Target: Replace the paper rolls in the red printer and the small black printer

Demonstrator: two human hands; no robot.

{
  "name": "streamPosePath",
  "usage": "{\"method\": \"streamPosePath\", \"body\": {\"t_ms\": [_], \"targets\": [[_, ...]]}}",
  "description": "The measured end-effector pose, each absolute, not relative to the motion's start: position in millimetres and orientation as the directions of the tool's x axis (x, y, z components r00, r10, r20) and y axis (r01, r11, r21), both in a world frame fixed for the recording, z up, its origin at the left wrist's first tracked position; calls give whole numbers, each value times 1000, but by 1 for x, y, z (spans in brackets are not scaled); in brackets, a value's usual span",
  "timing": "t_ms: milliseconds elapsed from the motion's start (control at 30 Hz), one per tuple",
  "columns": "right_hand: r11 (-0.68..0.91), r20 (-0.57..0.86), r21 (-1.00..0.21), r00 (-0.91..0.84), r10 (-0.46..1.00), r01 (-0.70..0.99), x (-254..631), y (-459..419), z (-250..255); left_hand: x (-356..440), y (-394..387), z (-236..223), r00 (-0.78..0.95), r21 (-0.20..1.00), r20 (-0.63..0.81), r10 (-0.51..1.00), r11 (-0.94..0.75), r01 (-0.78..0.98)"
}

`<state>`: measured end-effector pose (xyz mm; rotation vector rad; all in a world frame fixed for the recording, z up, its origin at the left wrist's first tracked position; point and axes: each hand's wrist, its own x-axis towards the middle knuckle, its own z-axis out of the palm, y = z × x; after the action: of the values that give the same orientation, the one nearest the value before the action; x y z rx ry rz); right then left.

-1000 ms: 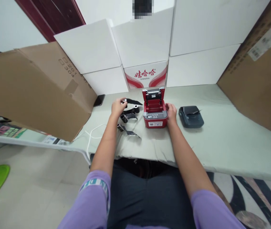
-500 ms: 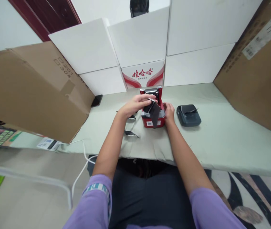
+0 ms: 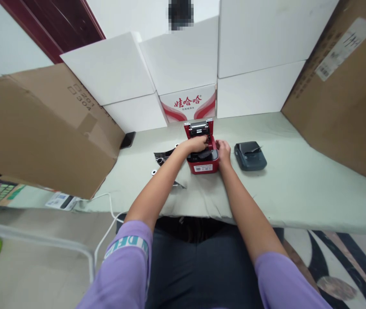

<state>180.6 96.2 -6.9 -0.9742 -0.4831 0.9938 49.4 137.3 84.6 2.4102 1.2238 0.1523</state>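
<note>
A small red label printer [image 3: 203, 167] stands on the table with its lid [image 3: 199, 128] raised. My left hand [image 3: 198, 144] reaches into its open top, fingers curled down and closed; what they hold is hidden. Dark paper [image 3: 202, 155] shows in the printer below that hand. Against the printer's right side rests my right hand [image 3: 223, 152], its fingers closed on the casing. Left of the printer lie small paper rolls [image 3: 160, 161] with black strips [image 3: 165, 154], partly covered by my left forearm.
A dark blue-grey portable printer [image 3: 250, 156] sits to the right. A phone [image 3: 128, 140] lies near the left carton [image 3: 50, 124]. White boxes [image 3: 183, 64] line the back, and another carton [image 3: 347, 103] stands at right. A white cable [image 3: 110, 201] hangs over the front edge.
My left hand has gone down into the printer, and the black strip that hung over its front is gone from there. My right hand stays at its side. The view has shifted slightly.
</note>
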Motion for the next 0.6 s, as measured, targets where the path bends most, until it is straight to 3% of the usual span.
{"method": "streamPosePath", "body": {"t_ms": [233, 467, 600], "targets": [[175, -107, -855, 497, 861, -489, 180, 93, -1, 37, 126, 82, 643, 575, 119, 756, -581, 576], [153, -124, -857, 486, 865, -491, 181, 92, 1, 39, 121, 90, 651, 569, -6, 759, -533, 626], [174, -77, -855, 451, 889, -489, 185, 98, 1, 21, 92, 96, 579, 615, 188, 793, -555, 560]]}}
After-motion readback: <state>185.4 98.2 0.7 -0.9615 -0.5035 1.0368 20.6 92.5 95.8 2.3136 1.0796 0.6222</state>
